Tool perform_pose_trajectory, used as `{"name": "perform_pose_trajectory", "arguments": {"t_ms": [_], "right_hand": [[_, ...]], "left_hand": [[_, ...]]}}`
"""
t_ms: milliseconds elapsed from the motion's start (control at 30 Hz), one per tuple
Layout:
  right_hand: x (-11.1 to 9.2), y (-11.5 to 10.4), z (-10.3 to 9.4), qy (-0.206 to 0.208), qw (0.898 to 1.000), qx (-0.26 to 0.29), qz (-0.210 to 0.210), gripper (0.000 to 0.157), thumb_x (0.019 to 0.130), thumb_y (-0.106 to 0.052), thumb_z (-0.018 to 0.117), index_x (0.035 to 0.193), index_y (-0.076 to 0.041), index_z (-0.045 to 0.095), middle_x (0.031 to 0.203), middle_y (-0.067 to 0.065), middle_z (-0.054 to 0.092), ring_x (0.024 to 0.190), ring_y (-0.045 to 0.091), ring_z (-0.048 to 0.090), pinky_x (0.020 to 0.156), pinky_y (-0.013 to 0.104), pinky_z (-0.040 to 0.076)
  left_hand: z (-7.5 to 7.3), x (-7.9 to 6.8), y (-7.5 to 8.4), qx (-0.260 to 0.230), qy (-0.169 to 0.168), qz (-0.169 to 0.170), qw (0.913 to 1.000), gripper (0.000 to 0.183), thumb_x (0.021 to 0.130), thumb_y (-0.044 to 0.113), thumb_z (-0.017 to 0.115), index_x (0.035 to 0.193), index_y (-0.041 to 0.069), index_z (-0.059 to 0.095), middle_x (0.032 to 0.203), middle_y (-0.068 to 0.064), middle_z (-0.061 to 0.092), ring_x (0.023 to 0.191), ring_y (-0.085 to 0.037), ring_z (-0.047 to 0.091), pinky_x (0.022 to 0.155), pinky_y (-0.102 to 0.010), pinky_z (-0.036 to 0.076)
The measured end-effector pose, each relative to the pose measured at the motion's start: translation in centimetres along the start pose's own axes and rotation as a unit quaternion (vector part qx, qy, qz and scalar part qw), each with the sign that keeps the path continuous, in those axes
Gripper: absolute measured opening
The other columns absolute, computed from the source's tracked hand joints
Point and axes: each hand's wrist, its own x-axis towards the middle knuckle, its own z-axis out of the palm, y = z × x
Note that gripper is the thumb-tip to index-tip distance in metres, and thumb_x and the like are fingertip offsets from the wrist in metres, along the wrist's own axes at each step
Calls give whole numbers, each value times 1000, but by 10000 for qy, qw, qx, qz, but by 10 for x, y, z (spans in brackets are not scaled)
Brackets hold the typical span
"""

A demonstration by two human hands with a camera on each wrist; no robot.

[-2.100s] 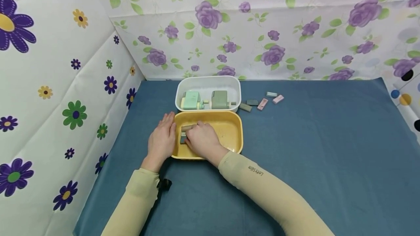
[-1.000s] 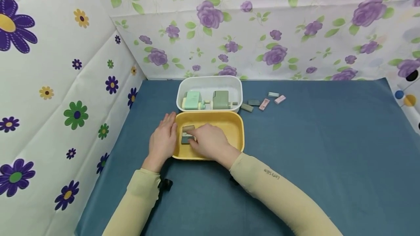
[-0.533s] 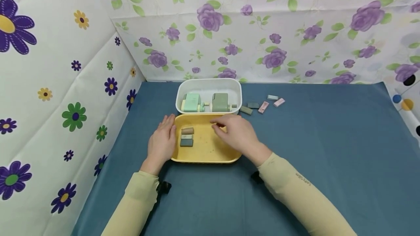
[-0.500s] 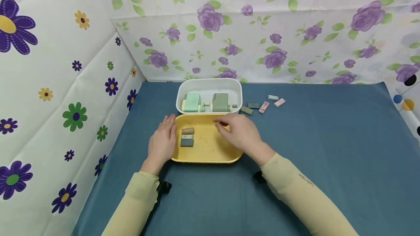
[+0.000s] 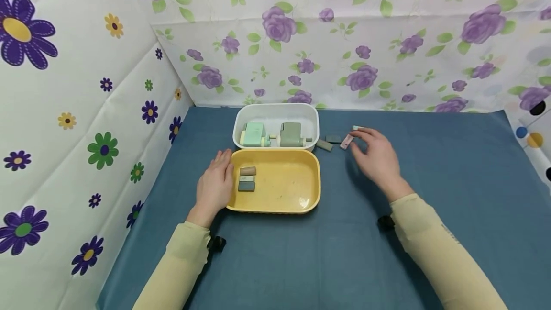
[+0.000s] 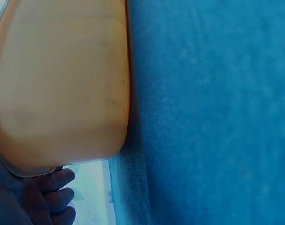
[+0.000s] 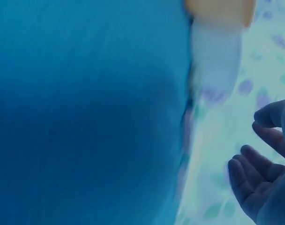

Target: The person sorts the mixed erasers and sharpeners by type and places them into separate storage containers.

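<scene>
In the head view, my left hand rests along the left wall of the yellow tray, fingers straight. The left wrist view shows the tray's outer wall above those fingers. Inside the tray lie a tan block, a pale block and a dark grey-green block, stacked in a row like erasers. My right hand hovers at the pink eraser-like block, thumb and fingers parted. Nothing shows between its fingers in the right wrist view. Its fingers partly cover a pale block.
Behind the yellow tray stands a white tray with a mint crank pencil sharpener and a grey-green one. Right of it lie an olive block and a dark block. Flowered sheets rise behind and at the left.
My right hand has left the three blocks in the yellow tray and moved right, over the tray's edge, to the loose blocks. The left hand stays at the tray's wall.
</scene>
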Motion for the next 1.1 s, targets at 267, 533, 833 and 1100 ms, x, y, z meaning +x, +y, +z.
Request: {"name": "perform_pose_trajectory", "arguments": {"t_ms": [267,533,833,1100], "right_hand": [[21,56,-17,-1434,9866,-692,348,54,111,-19,58,161,-2,46,161,30,42,145,54,40,114,73,37],[36,72,-24,-2196,9688,-1143,-128,59,112,-11,54,167,-3,35,169,29,32,145,58,38,113,73,37],[41,59,-19,-2277,9535,-1975,-95,51,111,-22,61,158,-3,52,156,26,52,132,54,53,100,69,51],[50,49,-20,-2082,9603,-1847,196,35,110,-25,65,135,-2,73,114,25,74,86,39,70,76,60,59]], "left_hand": [[-3,1,-1,-51,-19,33,10000,51,117,23,44,163,1,42,165,-16,45,157,-33,35,130,-51,27],[-1,-1,-2,-96,22,120,9999,50,117,23,44,162,1,43,164,-16,46,157,-33,35,130,-50,27],[0,-3,-3,-76,14,110,9999,51,117,23,43,162,0,43,164,-16,46,157,-33,35,129,-52,27],[-2,-2,-1,-14,-22,74,10000,51,118,25,41,163,2,42,165,-15,45,157,-32,34,130,-50,27]]}}
